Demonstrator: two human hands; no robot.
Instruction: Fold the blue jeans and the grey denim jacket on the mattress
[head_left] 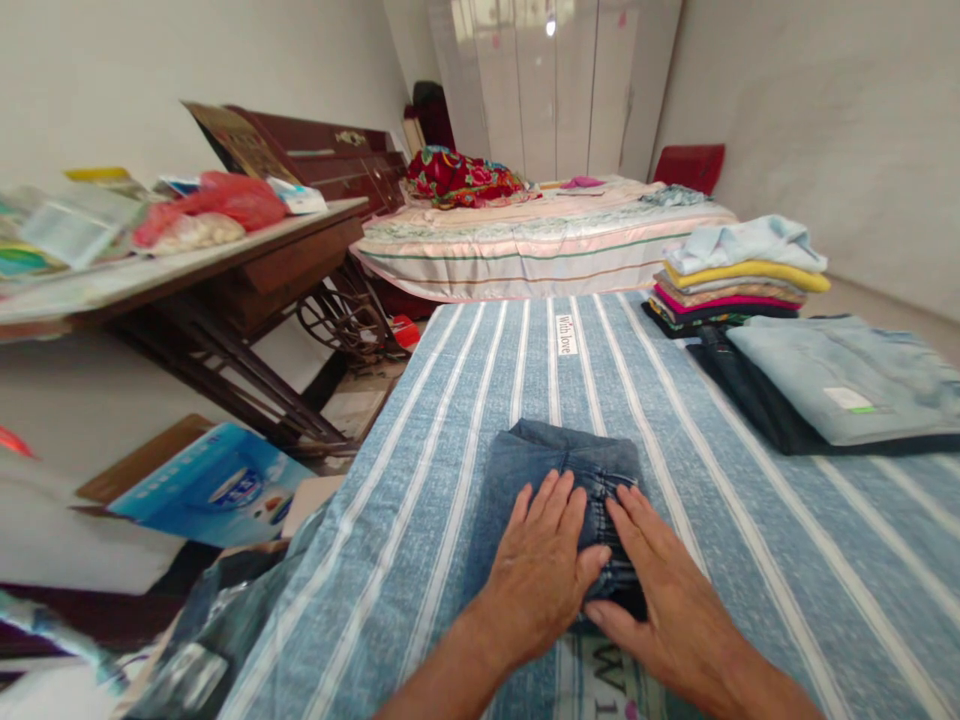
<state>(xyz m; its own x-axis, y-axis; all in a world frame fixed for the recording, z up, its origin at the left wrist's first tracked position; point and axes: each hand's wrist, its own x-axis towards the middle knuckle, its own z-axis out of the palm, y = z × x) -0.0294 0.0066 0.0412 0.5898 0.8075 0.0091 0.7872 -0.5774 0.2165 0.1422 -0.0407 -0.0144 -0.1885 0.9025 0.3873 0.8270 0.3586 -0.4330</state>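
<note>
A folded pair of blue jeans (525, 455) lies on the blue striped cloth (510, 340), with the elastic-looking waistband toward the right. My left hand (540, 550) rests flat on top of the denim, its fingers stretched forward. Over the right edge, at the gathered waistband, my right hand (652, 565) lies with fingers extended and thumb apart. Both hands press on the jeans without gripping them. Part of the near side of the jeans is hidden under my hands and wrists.
To the right sit folded light-blue jeans (840, 370) on dark trousers and a stack of folded clothes (742, 275). A sewing-machine table (285, 240) holding bags stands left, with a blue box (225, 485) below. Behind is a bed (525, 240) with a red floral bundle (465, 178).
</note>
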